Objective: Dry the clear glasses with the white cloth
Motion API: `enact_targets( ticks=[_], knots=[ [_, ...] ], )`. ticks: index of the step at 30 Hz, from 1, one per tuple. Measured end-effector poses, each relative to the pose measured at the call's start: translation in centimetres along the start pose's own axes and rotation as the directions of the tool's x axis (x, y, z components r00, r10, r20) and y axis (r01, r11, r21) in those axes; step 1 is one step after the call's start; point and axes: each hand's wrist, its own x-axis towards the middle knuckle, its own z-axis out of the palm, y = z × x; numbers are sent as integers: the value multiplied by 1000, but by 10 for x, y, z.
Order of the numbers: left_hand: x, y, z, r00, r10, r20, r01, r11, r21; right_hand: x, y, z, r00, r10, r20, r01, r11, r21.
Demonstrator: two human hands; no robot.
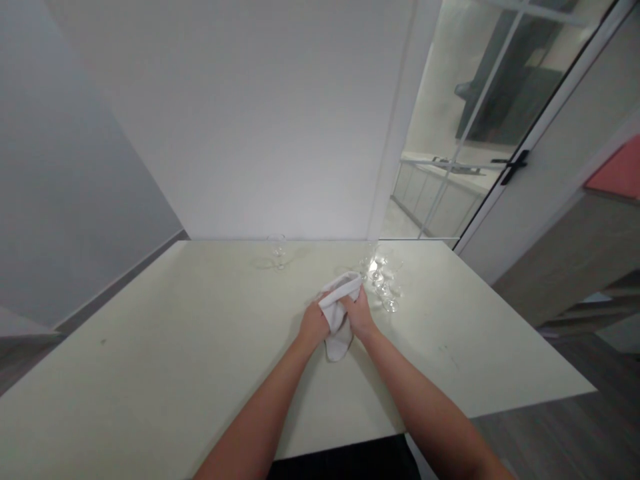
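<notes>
Both of my hands grip a white cloth (pixel 340 303) above the middle of the table. My left hand (pixel 315 321) wraps its left side, and my right hand (pixel 361 313) closes on its right side. A loose end of the cloth hangs down between my wrists. Whether a glass is inside the folds cannot be made out. Just to the right of the cloth stands a cluster of several clear stemmed glasses (pixel 383 287). Toward the back edge, left of my hands, a single clear stemmed glass (pixel 278 251) stands upright.
The pale table (pixel 200 347) reaches back to a white wall (pixel 260 120). Behind its right end is a glass-paned door (pixel 450 160) with a black handle (pixel 515 167). At the far right is a wooden shelf unit (pixel 565 253) with a red item (pixel 617 170) on top.
</notes>
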Motion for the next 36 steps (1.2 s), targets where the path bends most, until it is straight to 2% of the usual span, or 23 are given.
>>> enact_targets(
  ticks=[3,6,9,11,13,15,17,19,20,22,24,26,27,30,32,36],
  knots=[
    [-3,4,3,999,42,7,-42,999,26,1,1,-2,998,36,-50,-33,998,58],
    [-3,7,6,993,-58,107,62,998,-34,0,-2,-7,990,140,9,-139,977,161],
    [-3,9,5,960,-178,216,183,983,-7,-3,-6,-11,965,236,118,-256,945,204],
    [-4,10,2,970,-143,195,138,990,39,-3,-7,-10,957,247,152,-274,942,196],
    [-5,11,-1,992,-32,125,22,997,81,-3,-6,-7,965,214,150,-240,953,185],
    [-6,12,-3,995,45,83,-56,989,133,-2,-4,-5,973,177,147,-202,963,180],
    [-6,13,-3,991,71,115,-90,982,166,-1,-2,-5,971,170,166,-200,963,182],
    [-5,13,-3,980,68,186,-93,988,127,-1,-1,-7,965,182,188,-217,958,186],
    [-5,12,-2,975,41,220,-61,995,85,-2,-1,-8,959,197,204,-235,955,183],
    [-5,10,-1,952,-97,291,105,994,-11,-5,-3,-9,933,245,263,-292,943,157],
    [-4,6,-1,880,-286,380,337,939,-74,-9,-6,-8,888,305,343,-364,924,120],
    [-3,4,-1,807,-389,444,477,873,-104,-11,-9,-5,865,324,383,-389,915,106],
    [-2,3,-2,807,-389,444,484,866,-122,-11,-9,-3,874,308,377,-373,921,111],
    [2,3,-4,911,-260,320,322,933,-160,-9,-8,-1,929,194,316,-243,962,124],
    [5,2,-4,958,-182,220,214,968,-133,-6,-5,-2,947,142,289,-183,976,121],
    [8,-6,0,974,-175,146,194,973,-126,-5,-1,-4,952,159,263,-201,969,142]
  ],
)
